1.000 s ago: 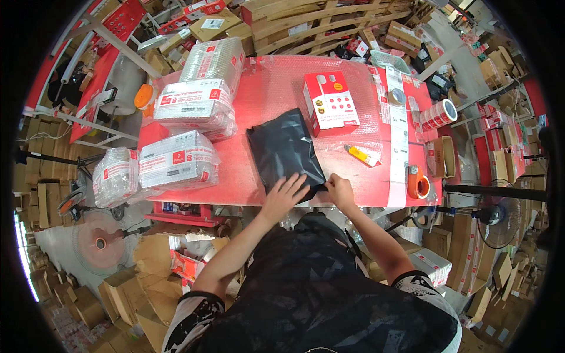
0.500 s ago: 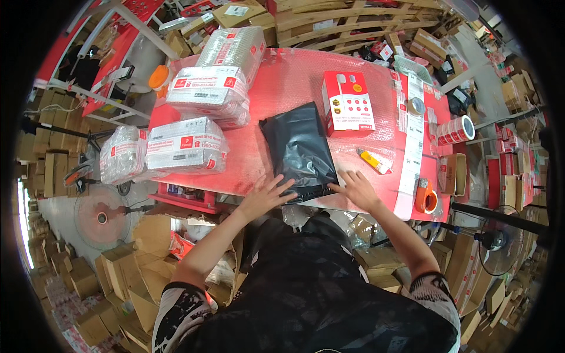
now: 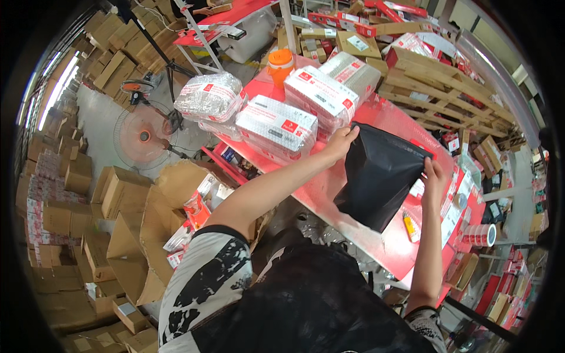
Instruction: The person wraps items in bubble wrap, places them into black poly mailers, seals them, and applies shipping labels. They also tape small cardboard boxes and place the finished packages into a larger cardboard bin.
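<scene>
My left hand (image 3: 344,141) is closed on the top left corner of a black plastic mailer bag (image 3: 376,179), and my right hand (image 3: 433,173) grips its top right corner. The bag is held raised over the red table (image 3: 309,191), partly hiding what lies behind it. Bubble-wrapped white packages (image 3: 276,123) stand to the left of my hands, with an orange jug (image 3: 281,66) behind them. A yellow box cutter (image 3: 410,228) lies just left of my right forearm, under the bag's lower edge.
A tape roll (image 3: 479,235) sits at the table's right. A pedestal fan (image 3: 141,135) stands left of the table, near an open cardboard box (image 3: 132,259) and stacked cartons. Wooden pallets (image 3: 441,94) are behind the table. Part of another person (image 3: 200,9) shows at the far desk.
Both hands have lifted the black bag from the tabletop and now hold it by its corners. The view has swung left, bringing the fan and floor boxes further in.
</scene>
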A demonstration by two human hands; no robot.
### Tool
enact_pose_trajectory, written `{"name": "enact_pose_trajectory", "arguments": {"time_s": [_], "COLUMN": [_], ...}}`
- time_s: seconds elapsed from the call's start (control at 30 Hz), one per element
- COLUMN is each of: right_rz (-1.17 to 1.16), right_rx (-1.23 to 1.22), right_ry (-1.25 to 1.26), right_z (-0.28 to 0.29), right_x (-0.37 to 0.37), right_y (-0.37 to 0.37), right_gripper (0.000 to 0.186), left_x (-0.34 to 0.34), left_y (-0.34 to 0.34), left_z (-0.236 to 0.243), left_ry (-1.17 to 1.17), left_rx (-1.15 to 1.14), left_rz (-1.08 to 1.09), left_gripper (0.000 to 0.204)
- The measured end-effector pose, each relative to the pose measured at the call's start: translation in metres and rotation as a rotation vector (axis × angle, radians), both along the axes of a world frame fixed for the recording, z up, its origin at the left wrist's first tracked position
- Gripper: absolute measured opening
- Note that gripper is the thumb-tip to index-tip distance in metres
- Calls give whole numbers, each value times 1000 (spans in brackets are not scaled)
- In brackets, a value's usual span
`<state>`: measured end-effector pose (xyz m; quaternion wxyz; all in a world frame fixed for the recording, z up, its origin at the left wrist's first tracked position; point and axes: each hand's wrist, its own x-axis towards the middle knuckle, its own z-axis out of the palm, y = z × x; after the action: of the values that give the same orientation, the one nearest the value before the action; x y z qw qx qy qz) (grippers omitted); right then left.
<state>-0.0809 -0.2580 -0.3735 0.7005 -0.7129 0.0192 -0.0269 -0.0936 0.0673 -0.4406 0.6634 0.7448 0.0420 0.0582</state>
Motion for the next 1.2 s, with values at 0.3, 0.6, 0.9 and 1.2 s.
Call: {"name": "enact_pose_trajectory", "arguments": {"time_s": [0.3,0.6,0.9,1.2], "right_rz": [88,326,-27,0], "right_rx": [-780,-151,-250,24], "right_ry": [80,703,247,236], "right_z": [-241,-150,-52,-120], "right_x": [-171,-153,26,-30], "right_y": [-26,-9,-161,-131], "right_gripper": [32,62,85,73], "left_x": [-188,-184,48,11], "left_y": [-29,-44,-238,-214], "left_z": [-147,-144,-71,-114], "left_ry": [366,457,-45,30], "left_rx": [433,169,205,121], "left_rz": [49,4,-71,-330], "left_gripper": [44,54,37,82]}}
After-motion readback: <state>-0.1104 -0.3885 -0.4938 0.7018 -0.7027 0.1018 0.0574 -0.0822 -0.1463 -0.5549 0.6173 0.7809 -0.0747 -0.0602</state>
